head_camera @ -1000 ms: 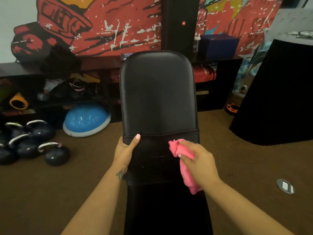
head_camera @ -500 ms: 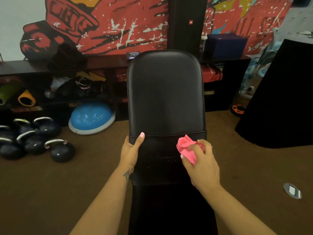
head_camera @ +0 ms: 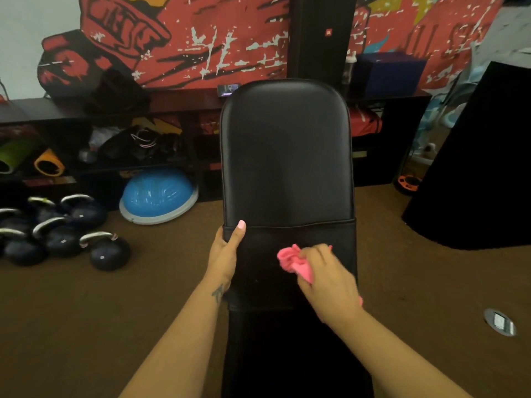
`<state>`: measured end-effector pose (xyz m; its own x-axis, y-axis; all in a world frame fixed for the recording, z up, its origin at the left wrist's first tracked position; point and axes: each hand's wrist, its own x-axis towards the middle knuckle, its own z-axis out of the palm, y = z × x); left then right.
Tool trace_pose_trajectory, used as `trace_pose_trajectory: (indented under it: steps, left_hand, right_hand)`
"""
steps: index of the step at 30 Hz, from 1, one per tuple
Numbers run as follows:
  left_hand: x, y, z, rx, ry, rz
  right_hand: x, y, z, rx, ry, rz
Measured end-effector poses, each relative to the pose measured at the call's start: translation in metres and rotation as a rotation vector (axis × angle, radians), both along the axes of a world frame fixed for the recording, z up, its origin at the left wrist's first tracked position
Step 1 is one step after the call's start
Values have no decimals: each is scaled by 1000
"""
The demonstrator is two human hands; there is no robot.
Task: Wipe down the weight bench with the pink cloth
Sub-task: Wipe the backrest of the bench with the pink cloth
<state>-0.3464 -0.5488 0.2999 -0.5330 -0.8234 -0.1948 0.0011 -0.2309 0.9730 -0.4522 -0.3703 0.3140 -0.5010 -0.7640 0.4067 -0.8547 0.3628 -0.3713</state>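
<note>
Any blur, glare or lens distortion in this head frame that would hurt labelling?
Head view: the right hand and pink cloth are motion-smeared, while the left hand is sharp. Soft sheen, no hard glare, on the weight bench backrest; its near end is almost black. Wide-angle bowing shows at the frame edges; the kettlebells are dim but readable.

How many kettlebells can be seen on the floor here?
About 6, clustered on the floor left of the bench: front one, two behind it, others at the frame edge. More may be cut off.
</note>
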Motion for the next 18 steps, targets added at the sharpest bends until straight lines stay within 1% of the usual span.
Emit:
trace_pose_trajectory:
  steps: [3,5,8,11,12,15,18]
  left_hand:
    - [0,0,2,6,14,-14]
    - [0,-1,1,18,2,-7]
    - [-1,-6,-7,63,-39,13]
    - [-1,-12,-17,126,-57,0]
    - [1,-9,-11,137,-37,-8]
    - [3,-9,-7,176,52,-23]
    - [6,-7,-3,222,73,-82]
  right_hand:
    - [-21,-2,14,-103,-93,-169]
    - [-20,-19,23,-152,-109,-220]
    - [6,-40,19,-152,-11,-107]
    - [18,-32,3,-1,74,54]
    - [15,-26,1,13,85,59]
    - [-4,-21,10,-72,39,-67]
    - [-4,-41,24,-138,28,-106]
